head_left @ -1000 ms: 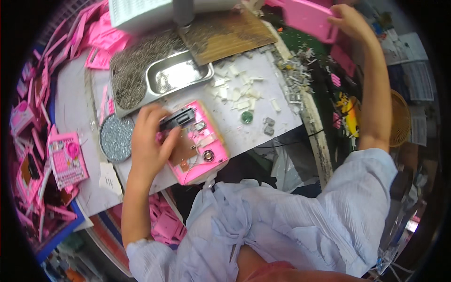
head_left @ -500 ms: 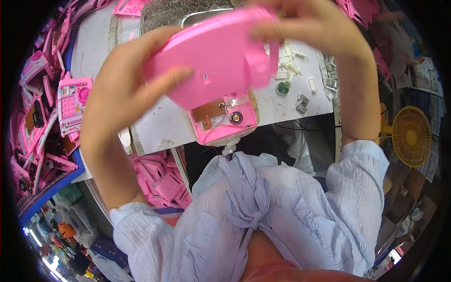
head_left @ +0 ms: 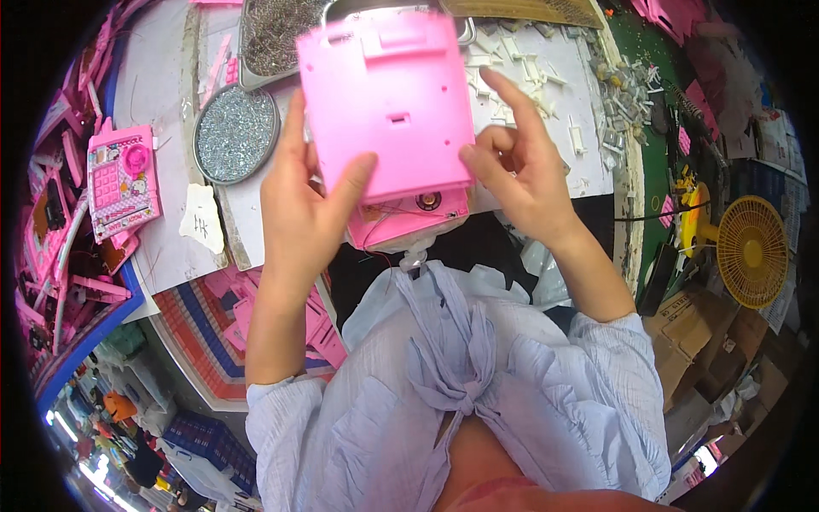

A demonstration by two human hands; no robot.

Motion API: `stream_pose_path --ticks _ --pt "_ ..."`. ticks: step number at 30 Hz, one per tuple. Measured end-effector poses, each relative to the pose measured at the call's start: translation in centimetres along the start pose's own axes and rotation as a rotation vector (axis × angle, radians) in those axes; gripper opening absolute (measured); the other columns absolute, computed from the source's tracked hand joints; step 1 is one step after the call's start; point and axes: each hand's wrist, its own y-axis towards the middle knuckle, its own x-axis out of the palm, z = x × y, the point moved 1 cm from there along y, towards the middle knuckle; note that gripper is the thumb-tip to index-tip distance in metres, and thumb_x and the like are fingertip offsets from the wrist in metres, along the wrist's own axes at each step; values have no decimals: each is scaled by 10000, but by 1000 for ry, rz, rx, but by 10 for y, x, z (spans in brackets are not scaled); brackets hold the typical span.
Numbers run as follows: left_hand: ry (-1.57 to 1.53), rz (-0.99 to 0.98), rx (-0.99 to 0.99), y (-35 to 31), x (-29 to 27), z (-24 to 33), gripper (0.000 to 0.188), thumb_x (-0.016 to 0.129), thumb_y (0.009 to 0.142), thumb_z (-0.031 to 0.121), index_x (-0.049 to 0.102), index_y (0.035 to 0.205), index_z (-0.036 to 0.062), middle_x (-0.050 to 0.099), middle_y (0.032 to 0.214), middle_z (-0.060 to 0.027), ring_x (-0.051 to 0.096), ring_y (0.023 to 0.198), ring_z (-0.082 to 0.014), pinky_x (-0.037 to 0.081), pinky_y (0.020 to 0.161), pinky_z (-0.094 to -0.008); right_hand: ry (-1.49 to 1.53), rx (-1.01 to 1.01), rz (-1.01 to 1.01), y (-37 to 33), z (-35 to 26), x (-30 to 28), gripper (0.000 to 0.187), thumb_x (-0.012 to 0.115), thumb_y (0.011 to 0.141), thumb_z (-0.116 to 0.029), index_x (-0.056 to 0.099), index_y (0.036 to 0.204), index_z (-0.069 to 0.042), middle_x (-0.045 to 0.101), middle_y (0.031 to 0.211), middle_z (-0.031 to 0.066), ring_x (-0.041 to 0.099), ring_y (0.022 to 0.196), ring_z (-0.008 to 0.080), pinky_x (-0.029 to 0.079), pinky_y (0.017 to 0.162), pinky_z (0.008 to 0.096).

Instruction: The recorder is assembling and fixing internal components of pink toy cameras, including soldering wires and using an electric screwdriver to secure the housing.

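A pink plastic casing (head_left: 392,111), roughly rectangular with a small slot and a raised block at its far end, hangs tilted over the table. My left hand (head_left: 307,192) grips its left edge, thumb on the face and fingers partly hidden behind. Beside its lower right corner is my right hand (head_left: 520,175), thumb tip at the edge, index finger stretched away and the others loosely bent. Below the casing, a second pink shell (head_left: 401,229) with wires and a small round speaker (head_left: 429,201) rests at the table's near edge, mostly covered.
A round dish of small metal parts (head_left: 236,134) stands left, near a tray of screws or springs (head_left: 271,38). White plastic pieces (head_left: 529,72) lie to the right. A decorated pink toy panel (head_left: 124,183) and heaped pink parts (head_left: 55,222) are far left. A yellow fan (head_left: 751,252) is at right.
The pink casing has turned from slanted to nearly upright in the view. My right hand has come from its far edge down to its right side; my left hand still holds it.
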Motion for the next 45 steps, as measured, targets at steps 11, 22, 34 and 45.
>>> stream_pose_path --ticks 11,22,34,45 --pt "518 -142 -83 -34 3 -4 906 773 880 291 291 1577 -31 727 863 -165 667 635 -247 513 586 -331 -410 -5 -93 -19 28 5 515 644 972 -159 490 1458 -87 575 636 90 590 563 247 453 569 348" --pt "498 -106 -205 -54 -2 -6 845 755 912 265 317 1566 -40 664 717 -86 630 552 -192 494 535 -316 -527 -192 -249 -5 29 4 523 669 944 -136 544 1447 -70 664 743 157 653 627 283 498 590 376" --pt "398 -205 -249 -60 -18 -11 719 750 926 177 424 1543 2 431 566 -47 480 491 -148 426 514 -315 -1019 -150 -535 14 -10 -4 595 739 911 -359 574 1475 -263 553 530 121 567 464 342 485 514 423" --pt "287 -286 -371 -66 -32 -20 703 757 911 191 466 1543 84 349 544 -38 381 462 -149 370 500 -293 -890 -163 -595 19 4 -9 616 774 881 -328 591 1458 -211 633 605 106 610 514 322 496 525 402"
